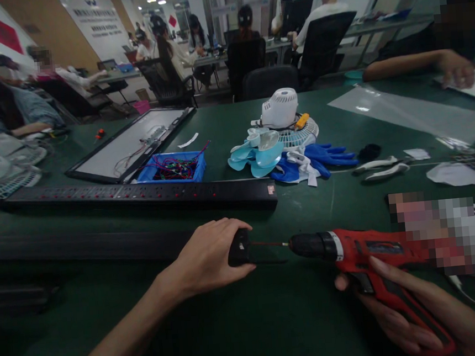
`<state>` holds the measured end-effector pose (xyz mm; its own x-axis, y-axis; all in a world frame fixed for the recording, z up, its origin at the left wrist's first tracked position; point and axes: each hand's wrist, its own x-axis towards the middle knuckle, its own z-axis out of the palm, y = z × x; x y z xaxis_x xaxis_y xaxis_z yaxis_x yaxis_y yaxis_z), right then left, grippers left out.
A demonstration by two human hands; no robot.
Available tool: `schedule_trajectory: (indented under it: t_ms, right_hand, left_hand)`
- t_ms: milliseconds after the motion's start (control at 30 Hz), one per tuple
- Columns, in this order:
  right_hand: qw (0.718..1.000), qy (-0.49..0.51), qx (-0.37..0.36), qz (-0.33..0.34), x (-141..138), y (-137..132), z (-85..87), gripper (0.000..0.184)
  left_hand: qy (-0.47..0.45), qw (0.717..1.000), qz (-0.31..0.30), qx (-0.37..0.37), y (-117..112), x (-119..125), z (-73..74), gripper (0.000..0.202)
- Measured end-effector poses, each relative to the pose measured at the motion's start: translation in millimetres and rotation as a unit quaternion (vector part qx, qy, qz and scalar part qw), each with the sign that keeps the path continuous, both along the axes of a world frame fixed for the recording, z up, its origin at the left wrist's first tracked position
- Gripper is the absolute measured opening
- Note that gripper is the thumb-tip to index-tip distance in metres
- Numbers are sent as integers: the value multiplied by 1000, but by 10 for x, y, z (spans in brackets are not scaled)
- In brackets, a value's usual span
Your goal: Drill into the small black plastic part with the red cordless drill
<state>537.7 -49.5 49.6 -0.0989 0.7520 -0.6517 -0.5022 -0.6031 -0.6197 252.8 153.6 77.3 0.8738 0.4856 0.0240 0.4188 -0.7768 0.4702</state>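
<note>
Power drill (362, 242), red and black, is filling my right grip (434, 295), fingers curling round it. Its long bit (268, 244) is pointing left at the black end piece (240, 248) that my left grip (211, 252) is clasping between thumb and fingers, toward the near edge of the surface (275, 319). Beyond, a black power strip (160, 198) is stretching toward the left edge, a blue basket (199, 170) sitting behind it.

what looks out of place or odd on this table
The light-blue fan blades lie loose beside the white fan housing; that looks odd because blades normally sit inside the grille.
</note>
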Motion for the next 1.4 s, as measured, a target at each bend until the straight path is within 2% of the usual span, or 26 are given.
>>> schedule_trajectory:
  t_ms: [167,300,467,633,900,1400]
  right_hand:
    - [1000,-3,-23,-9,-4,19,51,54]
    - [1000,-3,-28,-13,31,0,11,54]
    - [1000,-9,11,15,49,-36,-47,42]
    - [999,-33,12,15,21,-20,2,35]
    - [998,-23,37,50,76,-4,-104,36]
    - [999,1,10,45,21,41,-14,42]
  left_hand:
    - [-6,1000,0,-1,1,0,-19,55]
    - [0,1000,7,-8,4,-3,-20,58]
    - [2,1000,2,-16,12,-19,-24,56]
    - [-4,1000,-2,-8,15,-24,-22,59]
    - [-24,1000,-5,-8,15,-4,-59,60]
    - [-31,1000,-3,0,15,-15,-88,60]
